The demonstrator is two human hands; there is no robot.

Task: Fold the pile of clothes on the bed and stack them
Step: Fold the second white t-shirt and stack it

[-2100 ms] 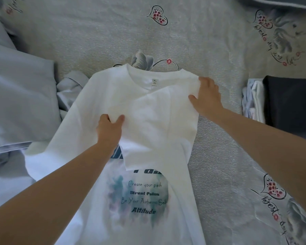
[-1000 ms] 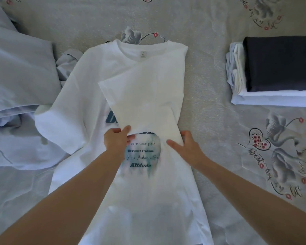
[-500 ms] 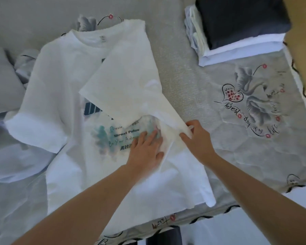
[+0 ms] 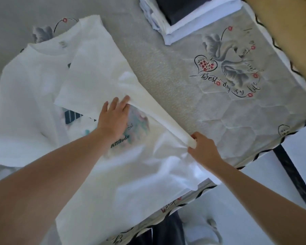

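Near the bed's (image 4: 166, 82) front edge, the white printed cotton T-shirt's (image 4: 34, 96) right side fold was pinched in the right hand (image 4: 202, 147) lower than half a second before; the left hand (image 4: 112, 117), flat, pressed the print. Folding was judged unfinished; the folded stack (image 4: 168, 20) lay at the far corner.

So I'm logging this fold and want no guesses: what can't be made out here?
Head view only:
- White T-shirt print: the left hand and the folded-over flap cover most of it; only "Attitude" reads.
- Folded stack: cut off by the top edge, so no count.
- Right hand: fingertips buried in the pinched hem.
- Neck label: too small to read.
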